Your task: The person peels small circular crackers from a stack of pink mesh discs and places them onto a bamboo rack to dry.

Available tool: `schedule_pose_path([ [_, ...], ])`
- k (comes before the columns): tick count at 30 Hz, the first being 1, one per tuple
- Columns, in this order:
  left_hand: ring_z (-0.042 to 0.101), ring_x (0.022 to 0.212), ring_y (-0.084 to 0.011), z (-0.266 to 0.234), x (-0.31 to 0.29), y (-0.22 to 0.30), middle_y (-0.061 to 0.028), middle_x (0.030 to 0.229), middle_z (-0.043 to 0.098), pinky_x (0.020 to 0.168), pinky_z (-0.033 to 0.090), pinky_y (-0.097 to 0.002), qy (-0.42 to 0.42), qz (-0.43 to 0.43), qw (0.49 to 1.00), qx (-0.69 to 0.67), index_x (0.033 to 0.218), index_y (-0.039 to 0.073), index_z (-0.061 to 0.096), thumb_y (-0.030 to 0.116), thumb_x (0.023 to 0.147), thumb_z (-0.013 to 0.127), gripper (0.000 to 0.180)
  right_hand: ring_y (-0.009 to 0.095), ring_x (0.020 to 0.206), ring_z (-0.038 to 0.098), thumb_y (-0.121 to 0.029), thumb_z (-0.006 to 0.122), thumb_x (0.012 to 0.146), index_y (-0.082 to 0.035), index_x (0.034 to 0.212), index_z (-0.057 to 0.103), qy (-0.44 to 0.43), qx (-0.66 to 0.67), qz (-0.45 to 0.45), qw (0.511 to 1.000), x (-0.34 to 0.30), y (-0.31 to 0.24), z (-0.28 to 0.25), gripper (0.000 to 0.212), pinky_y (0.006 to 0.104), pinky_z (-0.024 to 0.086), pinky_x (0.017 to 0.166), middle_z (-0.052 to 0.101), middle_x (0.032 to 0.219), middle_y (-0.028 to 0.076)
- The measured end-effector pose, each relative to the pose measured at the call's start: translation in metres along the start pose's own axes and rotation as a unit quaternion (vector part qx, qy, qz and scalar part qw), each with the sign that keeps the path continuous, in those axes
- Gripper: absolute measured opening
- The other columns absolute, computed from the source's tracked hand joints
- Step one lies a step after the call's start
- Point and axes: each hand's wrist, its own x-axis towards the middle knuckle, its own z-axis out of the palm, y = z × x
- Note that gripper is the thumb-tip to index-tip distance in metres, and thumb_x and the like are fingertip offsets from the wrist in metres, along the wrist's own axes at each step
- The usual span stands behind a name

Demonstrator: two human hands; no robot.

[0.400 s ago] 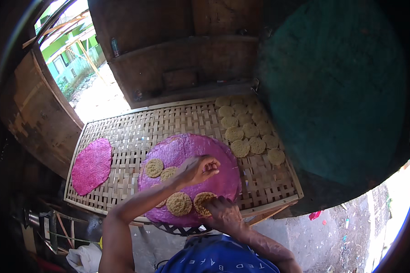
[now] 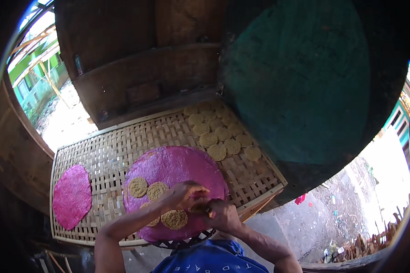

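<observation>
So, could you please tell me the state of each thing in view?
Left hand: curled, grip unclear
Right hand: curled, grip unclear
Disc between the hands: partly hidden
Large pink surface: brown discs lying on it
Small pink sheet: lying flat
Woven panel: pale discs laid out toward far right

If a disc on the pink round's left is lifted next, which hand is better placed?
Probably the left hand: it is nearer those discs on the pink round, though whether its grip is free is unclear. The right hand sits farther right, beyond it.
</observation>
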Motion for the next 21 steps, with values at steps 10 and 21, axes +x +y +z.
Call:
schedule_pose_path([
  [10, 0.066, 0.100, -0.0298, 0.058, 0.118, -0.073, -0.0145, 0.106, 0.069, 0.089, 0.050, -0.0394, -0.058, -0.042, 0.976, -0.207, 0.111, 0.003, 0.066, 0.031, 0.079, 0.072, 0.043, 0.014, 0.072, 0.062, -0.013, 0.060, 0.088, 0.001, 0.101, 0.067, 0.191, 0.439, 0.288, 0.830, 0.039, 0.082, -0.022, 0.020, 0.0276, 0.051, 0.065, 0.064, 0.082, 0.007],
  [21, 0.063, 0.102, -0.0363, 0.086, 0.210, -0.053, -0.0172, 0.108, 0.066, 0.087, 0.051, -0.0445, 0.131, -0.075, 0.986, 0.071, 0.106, 0.007, 0.066, 0.011, 0.075, 0.064, 0.031, 0.040, 0.103, 0.063, -0.009, 0.065, 0.079, -0.006, 0.115, 0.061, 0.260, -0.116, 0.238, 0.929, 0.089, 0.164, -0.039, 0.036, 0.0469, 0.052, 0.082, 0.064, 0.115, 0.021],
])
